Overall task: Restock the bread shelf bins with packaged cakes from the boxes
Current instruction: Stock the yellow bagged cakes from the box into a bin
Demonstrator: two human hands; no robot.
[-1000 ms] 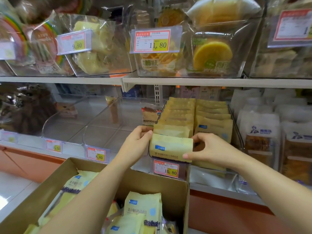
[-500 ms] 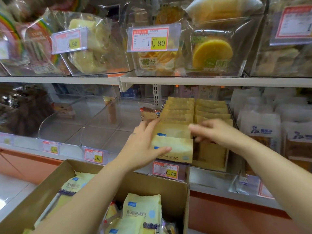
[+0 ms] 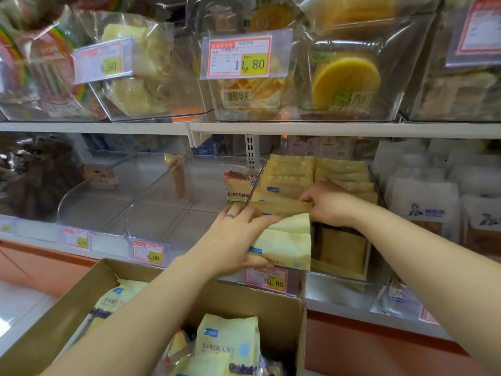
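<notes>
Since a moment ago my right hand [image 3: 329, 203] has curled, its grip now pinching the top edge of a yellow cake pack [image 3: 284, 206] in the clear bin [image 3: 375, 180]. My left hand [image 3: 235, 237] clasps the front pack [image 3: 287, 248], which is tilted toward me. Spare packs [image 3: 227, 340] fill the near cardboard box [image 3: 244, 297].

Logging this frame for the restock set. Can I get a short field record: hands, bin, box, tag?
left hand: spans the front packet, with fingers over its top edge and thumb near its lower edge
right hand: pinches the top edge of the second packet, just behind the front one
bin: clear, holds two rows of yellow packets
price tag: on the bin front, reads 10.80
cardboard box: open, below the shelf, with more packets inside
neighbour bin: to the left, one packet at the back
</notes>
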